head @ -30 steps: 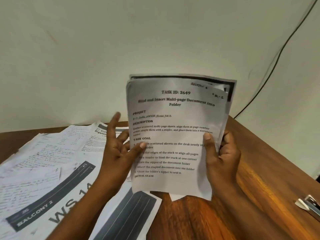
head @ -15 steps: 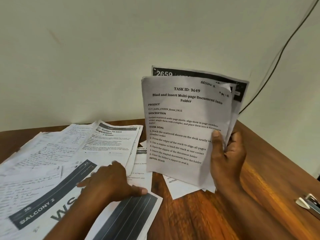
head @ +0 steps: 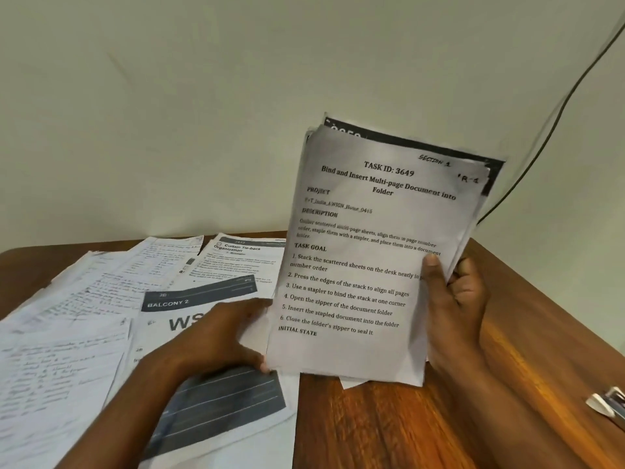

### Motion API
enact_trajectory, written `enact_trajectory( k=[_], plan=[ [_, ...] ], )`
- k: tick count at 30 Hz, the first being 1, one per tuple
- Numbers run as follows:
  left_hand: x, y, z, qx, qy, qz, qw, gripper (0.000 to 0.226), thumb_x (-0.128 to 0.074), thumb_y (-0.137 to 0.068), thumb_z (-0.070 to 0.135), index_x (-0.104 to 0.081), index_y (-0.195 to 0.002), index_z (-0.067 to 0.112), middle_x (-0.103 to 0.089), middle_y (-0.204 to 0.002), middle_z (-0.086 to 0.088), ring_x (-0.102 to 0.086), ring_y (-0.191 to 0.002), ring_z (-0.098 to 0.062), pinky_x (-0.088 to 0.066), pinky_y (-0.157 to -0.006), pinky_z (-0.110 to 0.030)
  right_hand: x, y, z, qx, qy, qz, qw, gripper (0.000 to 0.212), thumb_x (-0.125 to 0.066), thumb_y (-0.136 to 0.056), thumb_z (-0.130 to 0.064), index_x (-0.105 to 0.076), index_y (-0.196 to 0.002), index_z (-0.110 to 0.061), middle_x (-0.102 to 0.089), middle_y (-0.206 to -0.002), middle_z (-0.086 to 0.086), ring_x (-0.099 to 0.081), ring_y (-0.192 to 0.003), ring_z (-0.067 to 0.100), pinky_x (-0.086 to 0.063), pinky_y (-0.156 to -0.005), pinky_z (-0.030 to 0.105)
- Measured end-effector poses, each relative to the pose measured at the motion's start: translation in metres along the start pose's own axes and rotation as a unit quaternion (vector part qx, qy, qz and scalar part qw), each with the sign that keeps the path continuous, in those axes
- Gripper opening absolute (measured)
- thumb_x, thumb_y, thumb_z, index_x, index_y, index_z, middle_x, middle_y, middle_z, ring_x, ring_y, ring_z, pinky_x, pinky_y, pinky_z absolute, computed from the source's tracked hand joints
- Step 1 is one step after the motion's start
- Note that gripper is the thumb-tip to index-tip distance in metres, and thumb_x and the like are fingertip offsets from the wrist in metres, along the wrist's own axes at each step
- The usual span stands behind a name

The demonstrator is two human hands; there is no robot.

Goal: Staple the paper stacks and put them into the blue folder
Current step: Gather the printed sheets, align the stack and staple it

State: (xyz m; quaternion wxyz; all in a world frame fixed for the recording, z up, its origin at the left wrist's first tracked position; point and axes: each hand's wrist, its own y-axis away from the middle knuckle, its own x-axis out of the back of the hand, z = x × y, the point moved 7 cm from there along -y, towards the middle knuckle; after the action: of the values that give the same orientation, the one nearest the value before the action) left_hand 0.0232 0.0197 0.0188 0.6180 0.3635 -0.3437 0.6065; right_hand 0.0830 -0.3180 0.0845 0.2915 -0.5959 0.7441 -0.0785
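My right hand (head: pixel 453 299) grips a stack of printed sheets (head: pixel 365 252) by its right edge and holds it upright above the wooden table (head: pixel 389 428). The top page is headed "TASK ID: 3649"; a dark-banded page shows behind it. My left hand (head: pixel 216 336) sits at the stack's lower left edge. Its thumb and fingers pinch a white sheet (head: pixel 250 333) there, and the fingertips are hidden behind the stack. A silver stapler (head: pixel 608 402) lies at the table's right edge, partly cut off. No blue folder is in view.
Loose papers cover the left half of the table: a "BALCONY 2" sheet (head: pixel 169 302), handwritten pages (head: pixel 61 360) and a "Curtain Tie-back" page (head: pixel 243 252). A dark cable (head: pixel 554 123) runs down the wall behind the stack. Bare wood shows at the right front.
My left hand left the stack, dropped onto the table papers, then came back to the stack's lower left edge with a sheet. The "BALCONY 2" sheet has shifted and turned.
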Motion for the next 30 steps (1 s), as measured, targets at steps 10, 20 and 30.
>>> enact_trajectory(
  k=[10,20,30],
  plan=[
    [0.041,0.019,0.078,-0.082,0.409,0.126,0.9,0.046,-0.069,-0.081,0.068,-0.078,-0.103,0.028,-0.082,-0.1,0.005,-0.079,-0.092,-0.014,-0.063,-0.075,-0.026,-0.021,0.02,0.009,-0.044,-0.014,-0.065,0.997,0.007,-0.062,-0.101,-0.02,-0.063,-0.108,-0.019,-0.079,-0.104,-0.003,-0.076,-0.094,0.015,-0.06,-0.074,0.025],
    [0.06,0.048,0.103,-0.099,0.409,0.306,0.854,0.031,-0.082,-0.074,0.031,-0.074,-0.101,0.019,-0.082,-0.092,0.011,-0.08,-0.08,-0.014,-0.065,-0.065,-0.029,-0.034,0.033,-0.013,0.005,-0.018,-0.119,0.993,0.017,-0.052,-0.104,-0.022,-0.06,-0.119,-0.022,-0.077,-0.115,-0.003,-0.074,-0.105,0.02,-0.063,-0.084,0.036],
    [0.043,0.033,0.077,-0.029,0.42,0.266,0.867,0.035,-0.084,-0.077,0.028,-0.072,-0.108,0.016,-0.083,-0.097,0.004,-0.081,-0.086,-0.02,-0.065,-0.078,-0.045,-0.041,0.038,0.0,-0.023,0.072,-0.182,0.98,0.023,-0.055,-0.101,-0.03,-0.058,-0.12,-0.018,-0.076,-0.115,-0.012,-0.073,-0.105,0.009,-0.059,-0.08,0.023]
  ],
)
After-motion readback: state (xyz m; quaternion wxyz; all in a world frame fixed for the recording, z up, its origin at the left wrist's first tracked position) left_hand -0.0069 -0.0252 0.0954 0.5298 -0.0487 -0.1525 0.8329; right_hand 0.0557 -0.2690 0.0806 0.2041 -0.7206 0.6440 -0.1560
